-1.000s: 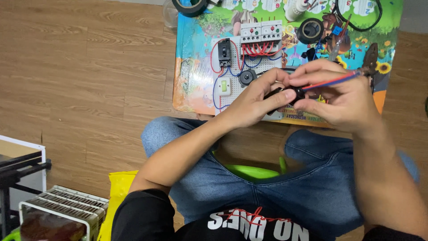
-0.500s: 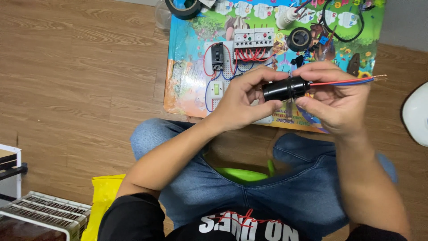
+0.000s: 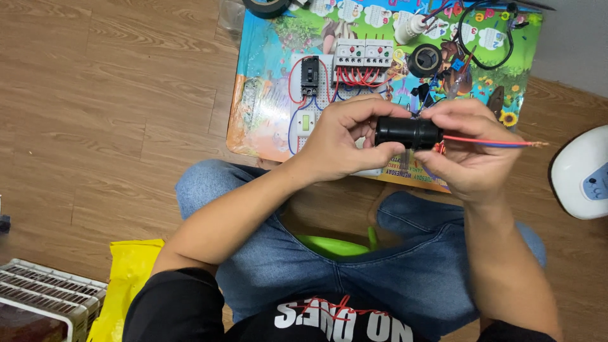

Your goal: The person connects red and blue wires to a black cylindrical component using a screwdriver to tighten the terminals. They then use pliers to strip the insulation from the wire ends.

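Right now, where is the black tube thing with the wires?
In the head view, the black plastic cylinder sits upper middle, held between the left hand and right hand, above the colourful mat.

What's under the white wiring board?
The white wiring board lies on a colourful picture mat, which rests on the wood floor. The board's near edge is hidden by the left hand and the black cylinder.
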